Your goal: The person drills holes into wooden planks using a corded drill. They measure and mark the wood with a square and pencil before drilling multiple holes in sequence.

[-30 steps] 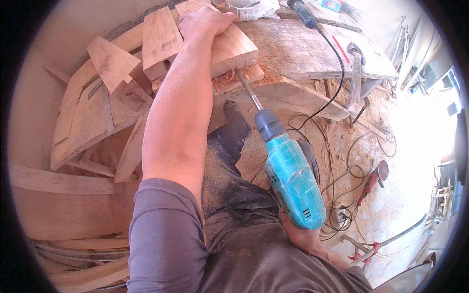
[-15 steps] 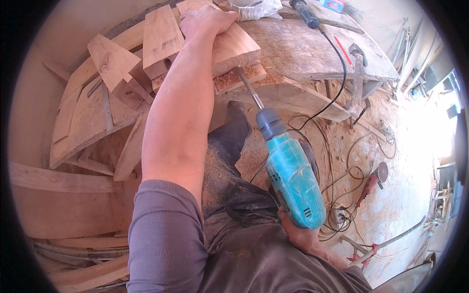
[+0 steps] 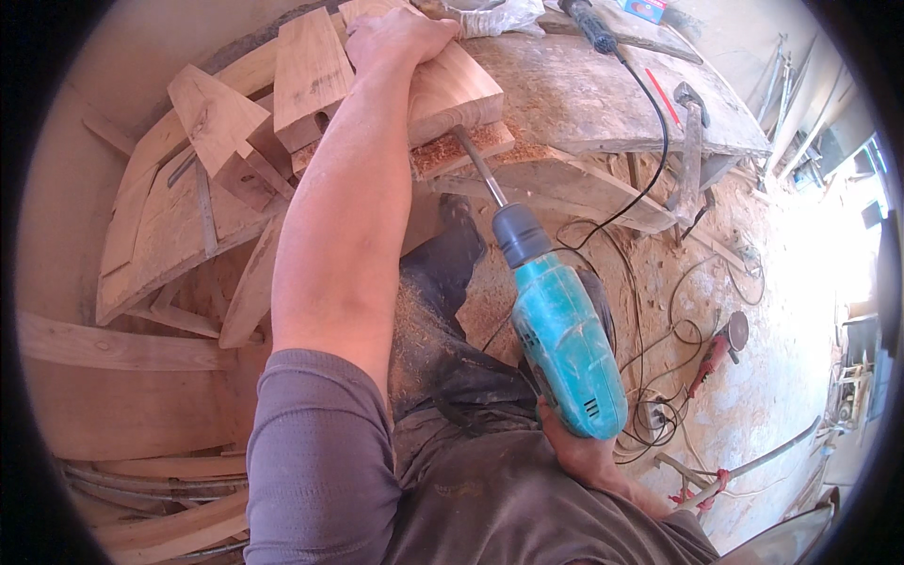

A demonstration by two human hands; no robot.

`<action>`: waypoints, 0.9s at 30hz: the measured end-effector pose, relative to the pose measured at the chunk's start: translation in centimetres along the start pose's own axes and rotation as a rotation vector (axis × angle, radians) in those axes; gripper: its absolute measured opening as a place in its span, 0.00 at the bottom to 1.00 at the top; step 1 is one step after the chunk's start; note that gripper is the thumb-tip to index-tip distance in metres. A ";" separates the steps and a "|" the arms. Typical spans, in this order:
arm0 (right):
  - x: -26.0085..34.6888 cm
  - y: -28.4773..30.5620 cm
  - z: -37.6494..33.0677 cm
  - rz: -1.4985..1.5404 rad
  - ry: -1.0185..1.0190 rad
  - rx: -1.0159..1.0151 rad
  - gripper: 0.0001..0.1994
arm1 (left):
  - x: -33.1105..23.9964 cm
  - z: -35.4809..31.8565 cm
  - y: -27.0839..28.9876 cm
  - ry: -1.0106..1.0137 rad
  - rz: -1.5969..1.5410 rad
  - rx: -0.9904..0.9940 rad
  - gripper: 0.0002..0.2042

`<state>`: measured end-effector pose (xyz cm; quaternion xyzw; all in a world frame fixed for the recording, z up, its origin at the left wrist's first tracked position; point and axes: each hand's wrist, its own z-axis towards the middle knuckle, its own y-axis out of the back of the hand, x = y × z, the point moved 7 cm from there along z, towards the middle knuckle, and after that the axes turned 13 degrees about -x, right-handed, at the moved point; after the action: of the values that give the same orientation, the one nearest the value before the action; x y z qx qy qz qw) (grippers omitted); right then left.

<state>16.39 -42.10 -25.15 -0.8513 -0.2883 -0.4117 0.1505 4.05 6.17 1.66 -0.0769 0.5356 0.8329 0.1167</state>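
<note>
With the fingers bent and partly hidden, my left hand grips and presses down on a thick wooden block at the far end of my outstretched arm. My right hand is wrapped round the rear of a teal power drill, whose handle is mostly hidden under its body. From the dark chuck a long metal bit reaches up and left to the block's near end face, where its tip is out of sight. Sawdust covers the board under the block.
More cut wooden blocks stand left of my forearm on the workbench. Farther right lie a corded tool, a red pencil and a hammer. Tangled cords and a red angle grinder are on the floor.
Almost nothing differs. The drill and its bit have shifted very slightly toward the block; my left hand stays where it was.
</note>
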 end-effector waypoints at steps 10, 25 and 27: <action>3.3 -1.0 -1.0 -0.423 0.667 0.066 0.11 | 0.3 0.2 -0.1 0.035 -0.009 -0.005 0.38; 4.0 -1.6 -1.1 -0.318 0.534 0.048 0.12 | 0.0 0.6 -0.5 -0.026 0.032 0.017 0.35; 3.9 -1.6 -1.0 -0.333 0.513 0.051 0.12 | -0.2 0.5 -0.4 -0.047 0.046 0.026 0.35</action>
<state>16.78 -39.91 -21.41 -0.6567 -0.3865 -0.6249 0.1701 4.35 6.76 1.53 -0.0437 0.5452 0.8298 0.1112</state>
